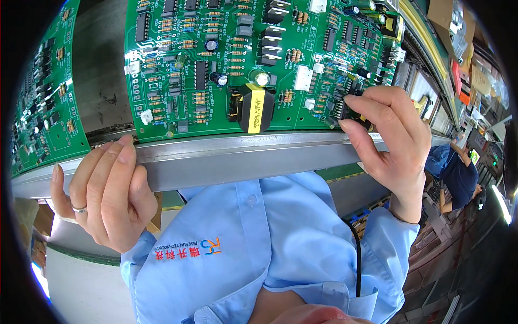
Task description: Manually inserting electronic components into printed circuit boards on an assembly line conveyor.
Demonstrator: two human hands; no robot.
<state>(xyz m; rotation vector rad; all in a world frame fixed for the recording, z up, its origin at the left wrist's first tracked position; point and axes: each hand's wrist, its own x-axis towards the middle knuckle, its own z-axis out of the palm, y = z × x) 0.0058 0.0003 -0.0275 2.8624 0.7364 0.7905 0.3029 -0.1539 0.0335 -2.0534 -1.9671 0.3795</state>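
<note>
A green circuit board [280, 65] full of parts lies along a metal rail [243, 156] in front of me. At its right side my right hand [391, 132] has thumb and forefinger on either side of a black component with a row of pins [341, 110], low on the board; the hand partly hides it. My left hand [108, 189] rests over the rail near the board's left corner. Its fingers are loosely bent, the little finger apart, and nothing shows in them. Between the hands, a black transformer with a yellow band [256, 110] stands at the board's near edge.
Another populated green board [46, 102] lies on the left, past a dark gap [102, 70]. Yellow strips [429, 40] run along the right side. Cardboard boxes [480, 78] stand beyond, and another person in dark clothing [458, 173] is at the far right.
</note>
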